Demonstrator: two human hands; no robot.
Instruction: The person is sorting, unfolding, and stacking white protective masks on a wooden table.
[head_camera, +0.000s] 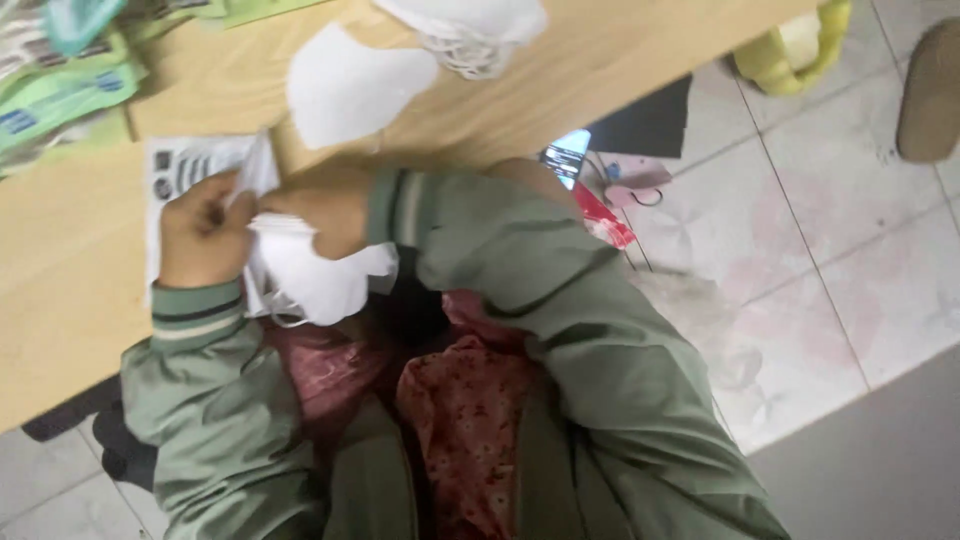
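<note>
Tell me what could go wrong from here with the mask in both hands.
The white mask overhangs the table edge above the lap, so a loosened grip by the left hand or right hand could drop it. Its ear loop dangles and may snag. The picture is blurred, so finger placement is unclear.

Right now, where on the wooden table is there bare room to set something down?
Bare wood on the table left of the left hand, and a strip right of the loose white mask. Crowded: green packets at the far left, the mask pile, and the white mask both hands grip; right hand.
</note>
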